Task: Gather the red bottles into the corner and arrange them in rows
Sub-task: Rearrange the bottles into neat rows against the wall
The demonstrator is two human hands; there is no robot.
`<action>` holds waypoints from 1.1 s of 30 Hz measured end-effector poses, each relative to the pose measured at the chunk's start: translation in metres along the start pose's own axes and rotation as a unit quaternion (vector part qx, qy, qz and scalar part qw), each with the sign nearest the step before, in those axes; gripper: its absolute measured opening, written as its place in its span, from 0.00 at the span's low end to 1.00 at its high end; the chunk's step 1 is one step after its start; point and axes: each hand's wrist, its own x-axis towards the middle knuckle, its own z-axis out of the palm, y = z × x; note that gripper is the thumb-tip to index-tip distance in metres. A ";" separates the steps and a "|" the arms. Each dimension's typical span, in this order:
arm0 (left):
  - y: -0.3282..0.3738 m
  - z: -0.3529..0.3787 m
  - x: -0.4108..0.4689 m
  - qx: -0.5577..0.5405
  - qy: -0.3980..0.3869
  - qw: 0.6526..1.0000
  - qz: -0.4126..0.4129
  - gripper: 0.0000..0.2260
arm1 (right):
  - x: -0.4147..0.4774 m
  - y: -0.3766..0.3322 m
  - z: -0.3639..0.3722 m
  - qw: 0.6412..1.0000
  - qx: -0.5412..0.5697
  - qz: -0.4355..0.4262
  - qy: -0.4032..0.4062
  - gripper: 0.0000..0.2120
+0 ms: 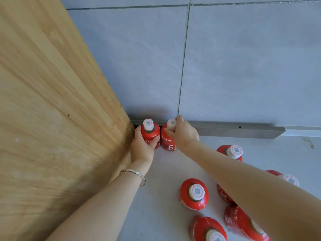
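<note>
Two red bottles with white caps stand upright side by side in the corner between the wooden panel and the tiled wall. My left hand (143, 146) wraps the body of the left corner bottle (150, 132). My right hand (182, 132) grips the neck of the right corner bottle (167, 142), partly covering its cap. Several more red bottles stand loose on the floor to the right: one in the middle (193, 193), one further back (231, 151), others near the bottom edge (207, 229), some partly hidden by my right forearm.
The wooden panel (52, 119) fills the left side. A grey tiled wall (225, 66) closes the back, with a grey metal strip (243, 130) along its base. The pale floor (163, 171) stretches between the corner bottles and the loose ones.
</note>
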 end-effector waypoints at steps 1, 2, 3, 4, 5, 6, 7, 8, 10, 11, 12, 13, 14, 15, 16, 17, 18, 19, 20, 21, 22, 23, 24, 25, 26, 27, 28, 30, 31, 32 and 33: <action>0.000 0.000 0.001 -0.011 0.001 1.000 -0.004 0.28 | 0.000 -0.002 0.003 1.000 0.003 0.002 0.004 0.21; 0.000 0.000 0.001 -0.016 0.000 1.000 -0.005 0.28 | 0.000 -0.001 0.006 1.000 0.016 0.009 0.007 0.21; 0.000 0.000 0.000 -0.017 0.001 1.000 -0.005 0.28 | -0.002 0.001 0.009 0.999 0.041 0.020 0.004 0.21; 0.000 0.001 -0.001 -0.018 0.003 1.000 -0.006 0.29 | -0.005 0.004 0.010 0.997 0.075 0.031 -0.002 0.22; -0.001 0.001 -0.001 -0.020 0.005 1.000 -0.008 0.29 | -0.009 0.007 0.010 0.993 0.108 0.037 -0.010 0.24; -0.001 0.002 -0.001 -0.018 0.005 1.000 -0.011 0.30 | -0.012 0.009 0.008 0.991 0.129 0.033 -0.022 0.25; -0.001 0.002 0.000 -0.015 0.005 1.000 -0.016 0.30 | -0.016 0.011 0.006 0.990 0.138 0.020 -0.036 0.26; 0.001 0.003 -0.001 -0.008 0.004 1.000 -0.020 0.30 | -0.021 0.013 0.001 0.989 0.137 0.005 -0.050 0.26; 0.008 0.007 -0.003 0.042 0.019 0.999 0.001 0.30 | -0.033 0.022 -0.014 0.990 0.110 -0.035 -0.079 0.23; 0.014 0.009 -0.006 0.090 0.037 0.995 0.027 0.32 | -0.040 0.030 -0.025 0.992 0.074 -0.060 -0.083 0.20; 0.020 0.011 -0.010 0.144 0.059 0.986 0.065 0.32 | -0.046 0.038 -0.038 0.994 0.024 -0.083 -0.067 0.18; 0.027 0.013 -0.015 0.193 0.080 0.971 0.119 0.32 | -0.052 0.049 -0.052 0.994 -0.036 -0.097 -0.035 0.16; 0.034 0.016 -0.020 0.230 0.089 0.952 0.181 0.30 | -0.058 0.060 -0.066 0.991 -0.095 -0.096 0.001 0.16; 0.041 0.019 -0.024 0.257 0.081 0.934 0.237 0.27 | -0.063 0.072 -0.079 0.986 -0.144 -0.076 0.028 0.17; 0.049 0.021 -0.027 0.275 0.053 0.920 0.273 0.25 | -0.068 0.084 -0.090 0.983 -0.178 -0.038 0.033 0.20; 0.055 0.023 -0.028 0.296 0.008 0.911 0.286 0.23 | -0.072 0.095 -0.098 0.982 -0.191 0.006 0.010 0.22; 0.062 0.026 -0.028 0.320 -0.036 0.906 0.276 0.22 | -0.074 0.105 -0.100 0.982 -0.180 0.043 -0.027 0.23; 0.067 0.028 -0.027 0.353 -0.068 0.898 0.253 0.21 | -0.075 0.113 -0.098 0.984 -0.156 0.062 -0.059 0.22; 0.069 0.029 -0.024 0.370 -0.083 0.897 0.225 0.21 | -0.074 0.118 -0.093 0.987 -0.123 0.068 -0.076 0.21; 0.070 0.029 -0.022 0.370 -0.091 0.903 0.198 0.20 | -0.072 0.121 -0.088 0.991 -0.087 0.067 -0.072 0.20; 0.070 0.028 -0.020 0.358 -0.098 0.912 0.176 0.20 | -0.068 0.120 -0.082 0.995 -0.051 0.068 -0.058 0.19; 0.069 0.027 -0.018 0.345 -0.102 0.918 0.168 0.20 | -0.064 0.117 -0.076 0.997 -0.017 0.068 -0.038 0.18; 0.067 0.026 -0.015 0.337 -0.106 0.920 0.171 0.20 | -0.058 0.111 -0.071 0.997 0.013 0.069 -0.021 0.18; 0.064 0.025 -0.013 0.333 -0.106 0.920 0.177 0.20 | -0.052 0.104 -0.067 0.997 0.037 0.067 -0.008 0.17; 0.063 0.024 -0.010 0.333 -0.104 0.919 0.185 0.19 | -0.045 0.097 -0.061 0.996 0.057 0.064 0.000 0.16; 0.062 0.023 -0.009 0.335 -0.102 0.917 0.192 0.18 | -0.038 0.090 -0.057 0.995 0.075 0.061 0.001 0.15; 0.062 0.023 -0.008 0.337 -0.102 0.915 0.195 0.18 | -0.031 0.082 -0.053 0.994 0.091 0.056 -0.002 0.15; 0.062 0.026 -0.008 0.337 -0.101 0.916 0.195 0.17 | -0.019 0.068 -0.047 0.992 0.117 0.041 -0.007 0.15; 0.063 0.027 -0.008 0.336 -0.097 0.917 0.193 0.17 | -0.015 0.063 -0.045 0.991 0.127 0.034 -0.005 0.15; 0.062 0.028 -0.007 0.335 -0.091 0.918 0.192 0.16 | -0.012 0.060 -0.043 0.990 0.137 0.026 -0.004 0.15; 0.062 0.029 -0.008 0.335 -0.086 0.918 0.192 0.16 | -0.012 0.059 -0.042 0.989 0.145 0.012 -0.009 0.16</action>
